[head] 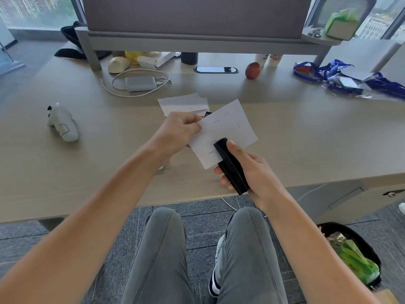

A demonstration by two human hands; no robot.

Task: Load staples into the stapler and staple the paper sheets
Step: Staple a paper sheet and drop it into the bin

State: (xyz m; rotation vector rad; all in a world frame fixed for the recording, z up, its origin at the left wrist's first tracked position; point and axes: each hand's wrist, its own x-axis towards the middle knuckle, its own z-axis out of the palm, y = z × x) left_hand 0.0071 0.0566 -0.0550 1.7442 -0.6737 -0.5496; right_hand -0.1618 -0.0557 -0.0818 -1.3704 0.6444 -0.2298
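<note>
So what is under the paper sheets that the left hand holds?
Under the held paper sheets show the desk, a small black object at the left hand, and the stapler nose. The rest is covered.

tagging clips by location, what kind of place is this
Most likely an office workstation in a high-rise: a long desk with a partition screen, a cable grommet in the desktop, carpet-tile floor, and city buildings through the window.

Office desk by high-rise windows

A long desk (306, 132) carries a divider panel (192, 16) at 12 o'clock, a cable port (215, 69) below it, lanyards (341, 75) at 2 o'clock and a charger (140, 83) at 11 o'clock; windows (37, 9) at 10 o'clock show city towers, with grey carpet tiles (201, 222) underfoot.
</note>
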